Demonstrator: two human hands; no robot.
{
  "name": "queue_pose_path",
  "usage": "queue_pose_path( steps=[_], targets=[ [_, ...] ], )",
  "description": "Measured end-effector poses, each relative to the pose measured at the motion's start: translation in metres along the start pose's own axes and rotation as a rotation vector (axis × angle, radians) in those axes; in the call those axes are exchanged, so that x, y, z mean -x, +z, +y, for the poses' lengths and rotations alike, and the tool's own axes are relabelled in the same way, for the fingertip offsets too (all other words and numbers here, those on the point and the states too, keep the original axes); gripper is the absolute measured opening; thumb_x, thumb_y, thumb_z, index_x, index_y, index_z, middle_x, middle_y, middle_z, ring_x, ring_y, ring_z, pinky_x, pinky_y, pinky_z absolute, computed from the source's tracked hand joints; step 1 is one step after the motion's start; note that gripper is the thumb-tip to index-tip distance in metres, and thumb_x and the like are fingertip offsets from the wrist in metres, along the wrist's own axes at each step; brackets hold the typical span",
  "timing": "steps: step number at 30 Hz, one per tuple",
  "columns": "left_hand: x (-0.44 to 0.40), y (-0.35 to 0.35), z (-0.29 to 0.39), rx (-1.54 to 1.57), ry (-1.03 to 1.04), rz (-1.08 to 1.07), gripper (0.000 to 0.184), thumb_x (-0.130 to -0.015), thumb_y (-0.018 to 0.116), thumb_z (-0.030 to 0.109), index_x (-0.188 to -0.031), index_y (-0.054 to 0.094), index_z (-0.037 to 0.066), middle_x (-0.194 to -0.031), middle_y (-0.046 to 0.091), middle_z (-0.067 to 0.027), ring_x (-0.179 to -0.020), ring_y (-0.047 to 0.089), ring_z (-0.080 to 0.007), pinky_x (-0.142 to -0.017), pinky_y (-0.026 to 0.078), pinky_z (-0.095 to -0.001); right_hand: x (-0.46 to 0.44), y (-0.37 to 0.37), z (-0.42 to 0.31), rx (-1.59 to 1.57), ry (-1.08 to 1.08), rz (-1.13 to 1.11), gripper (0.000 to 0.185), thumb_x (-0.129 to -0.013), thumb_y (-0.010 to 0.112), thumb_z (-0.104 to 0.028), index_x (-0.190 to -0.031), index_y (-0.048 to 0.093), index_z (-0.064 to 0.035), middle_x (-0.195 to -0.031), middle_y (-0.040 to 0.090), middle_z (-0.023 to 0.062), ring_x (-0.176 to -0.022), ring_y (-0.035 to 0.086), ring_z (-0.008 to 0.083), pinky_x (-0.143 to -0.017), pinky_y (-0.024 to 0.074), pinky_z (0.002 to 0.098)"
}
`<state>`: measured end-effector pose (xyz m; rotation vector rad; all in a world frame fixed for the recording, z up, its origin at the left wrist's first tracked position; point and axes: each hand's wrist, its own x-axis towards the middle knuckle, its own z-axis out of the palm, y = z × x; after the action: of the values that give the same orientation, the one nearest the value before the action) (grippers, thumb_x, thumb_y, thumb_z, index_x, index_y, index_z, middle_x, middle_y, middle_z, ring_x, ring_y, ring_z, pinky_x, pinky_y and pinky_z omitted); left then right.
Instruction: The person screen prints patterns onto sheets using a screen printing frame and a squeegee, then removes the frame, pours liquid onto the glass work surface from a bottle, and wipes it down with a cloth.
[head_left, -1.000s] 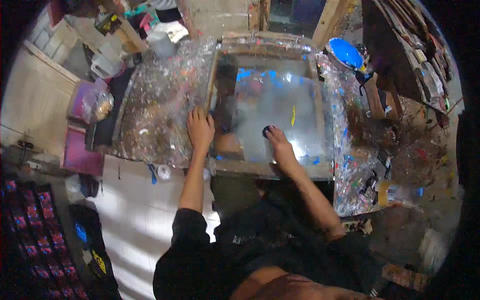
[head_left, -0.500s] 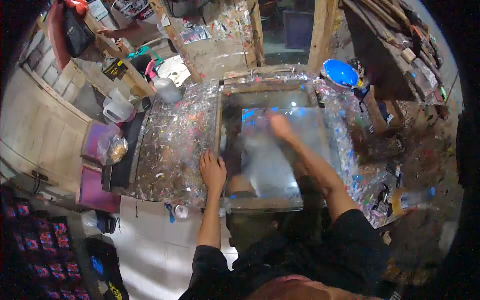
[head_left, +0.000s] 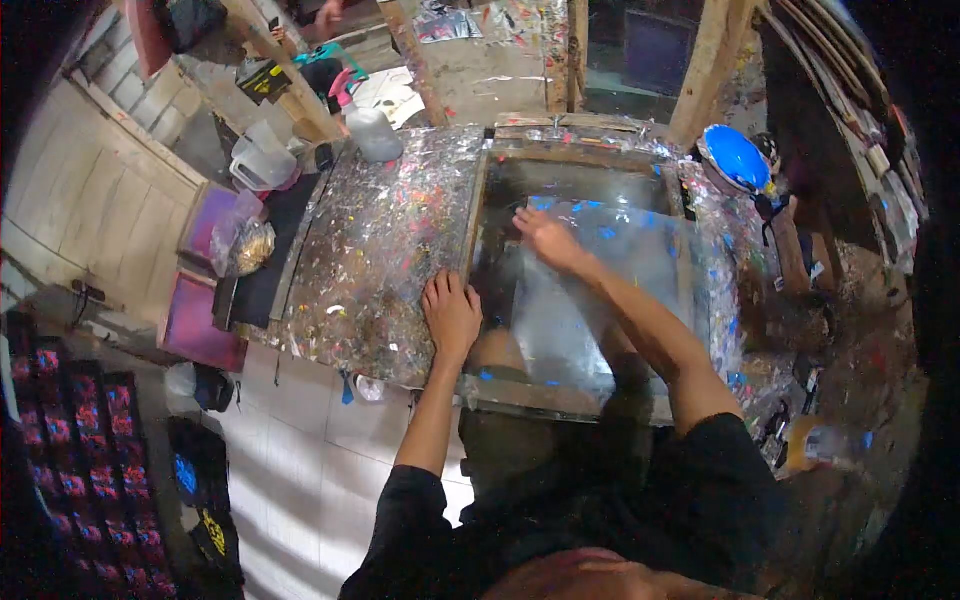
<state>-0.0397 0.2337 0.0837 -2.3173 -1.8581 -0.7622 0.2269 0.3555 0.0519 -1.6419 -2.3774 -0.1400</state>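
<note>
My left hand (head_left: 453, 311) lies flat with its fingers spread on the paint-spattered tabletop, beside the left rail of a wooden frame (head_left: 473, 218). Inside that frame is a dark, shiny, glass-like surface (head_left: 500, 180). A pale, translucent sheet (head_left: 570, 310) rests on it, tilted slightly, with blue bits along its top edge. Near the sheet's upper left corner is my right hand (head_left: 548, 243), palm down, its fingers bent and close together. Whatever its fingers hold, if anything, is hidden. My right forearm crosses above the sheet.
At the back left stand a spray bottle (head_left: 372, 130) with a pink head and a plastic jug (head_left: 263, 158). A blue bowl (head_left: 737, 157) sits at the back right. A bottle of yellowish liquid (head_left: 815, 443) is at the right. Another person's hand (head_left: 329, 14) shows at the top.
My right hand has moved left across the sheet to its upper left corner. The camera view has shifted. My left hand stays on the tabletop by the frame.
</note>
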Motion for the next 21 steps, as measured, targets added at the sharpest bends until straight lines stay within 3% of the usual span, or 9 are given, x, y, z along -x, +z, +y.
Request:
queue_pose_path(
  steps=[2, 6, 8, 10, 12, 14, 16, 18, 21],
  targets=[
    [0.001, 0.005, 0.001, -0.008, -0.015, -0.016, 0.038, -0.092, 0.054, 0.023, -0.121, 0.053, -0.002, -0.132, 0.051, -0.0194, -0.124, 0.045, -0.0405, -0.106, 0.035, -0.0513, 0.006, 0.004, 0.006, -0.134, -0.281, 0.058, 0.056, -0.084, 0.065, -0.017, -0.137, 0.052, -0.0065, -0.145, 0.049, 0.0157, -0.134, 0.045, 0.0372, -0.114, 0.0373, 0.0422],
    [-0.001, -0.001, 0.002, -0.023, -0.023, 0.014, 0.04, -0.091, 0.055, 0.025, -0.12, 0.055, -0.002, -0.129, 0.053, -0.0194, -0.123, 0.045, -0.0408, -0.104, 0.036, -0.0523, -0.008, 0.001, 0.026, -0.107, 0.041, 0.127, 0.072, -0.071, 0.08, -0.02, -0.136, 0.053, -0.0064, -0.144, 0.05, 0.0156, -0.133, 0.047, 0.0348, -0.112, 0.0395, 0.0435],
    [-0.002, 0.002, 0.0, -0.023, -0.011, 0.037, 0.041, -0.091, 0.056, 0.025, -0.121, 0.055, -0.002, -0.129, 0.053, -0.0194, -0.123, 0.046, -0.0405, -0.104, 0.036, -0.0526, -0.002, 0.01, 0.013, -0.132, -0.029, 0.031, 0.069, -0.076, 0.077, -0.022, -0.137, 0.051, -0.0033, -0.145, 0.049, 0.018, -0.133, 0.046, 0.0348, -0.112, 0.0393, 0.0431],
    [0.0, 0.005, -0.002, -0.022, 0.005, 0.027, 0.041, -0.09, 0.057, 0.025, -0.122, 0.054, -0.001, -0.129, 0.053, -0.0196, -0.123, 0.046, -0.0401, -0.104, 0.036, -0.0527, 0.013, 0.019, 0.016, -0.096, -0.359, 0.118, 0.067, -0.078, 0.074, -0.026, -0.135, 0.051, 0.0014, -0.143, 0.049, 0.021, -0.133, 0.046, 0.0361, -0.112, 0.0393, 0.0428],
    [0.001, 0.008, -0.001, -0.04, -0.003, 0.022, 0.039, -0.091, 0.056, 0.025, -0.12, 0.054, -0.001, -0.13, 0.052, -0.0196, -0.125, 0.045, -0.0402, -0.105, 0.035, -0.0522, 0.004, -0.009, 0.022, -0.19, -0.144, 0.016, 0.056, -0.084, 0.065, -0.023, -0.134, 0.053, 0.0003, -0.143, 0.05, 0.02, -0.133, 0.046, 0.0342, -0.111, 0.0388, 0.0432],
    [0.001, 0.007, -0.002, -0.06, -0.015, 0.019, 0.038, -0.092, 0.056, 0.025, -0.119, 0.054, -0.002, -0.131, 0.051, -0.0195, -0.127, 0.043, -0.0403, -0.107, 0.035, -0.0517, -0.006, -0.017, 0.023, 0.14, 0.018, 0.094, 0.05, -0.086, 0.06, -0.018, -0.133, 0.054, -0.0018, -0.142, 0.051, 0.0186, -0.132, 0.048, 0.0329, -0.111, 0.0393, 0.0433],
    [0.0, 0.006, -0.001, 0.003, -0.027, 0.011, 0.036, -0.092, 0.056, 0.024, -0.117, 0.054, -0.001, -0.131, 0.051, -0.0196, -0.126, 0.044, -0.0402, -0.107, 0.035, -0.0514, 0.0, -0.008, 0.012, 0.021, -0.052, 0.045, 0.045, -0.087, 0.056, -0.015, -0.13, 0.055, 0.0, -0.136, 0.056, 0.0186, -0.126, 0.054, 0.0327, -0.108, 0.0417, 0.0432],
    [0.002, 0.007, 0.001, 0.015, -0.032, -0.007, 0.036, -0.092, 0.056, 0.024, -0.117, 0.054, -0.001, -0.131, 0.051, -0.0192, -0.126, 0.044, -0.04, -0.108, 0.034, -0.0514, 0.009, 0.008, 0.013, 0.037, -0.243, 0.266, 0.041, -0.086, 0.058, -0.014, -0.122, 0.058, 0.0039, -0.126, 0.06, 0.0209, -0.118, 0.058, 0.0343, -0.105, 0.044, 0.0429],
    [0.0, 0.007, -0.002, -0.005, -0.011, 0.009, 0.035, -0.092, 0.055, 0.023, -0.118, 0.054, -0.001, -0.131, 0.052, -0.0185, -0.126, 0.044, -0.0396, -0.108, 0.034, -0.0515, 0.0, -0.03, 0.007, 0.021, -0.016, 0.102, 0.036, -0.085, 0.056, -0.013, -0.118, 0.062, 0.0024, -0.124, 0.062, 0.0203, -0.115, 0.059, 0.0338, -0.103, 0.0445, 0.0435]
  ],
)
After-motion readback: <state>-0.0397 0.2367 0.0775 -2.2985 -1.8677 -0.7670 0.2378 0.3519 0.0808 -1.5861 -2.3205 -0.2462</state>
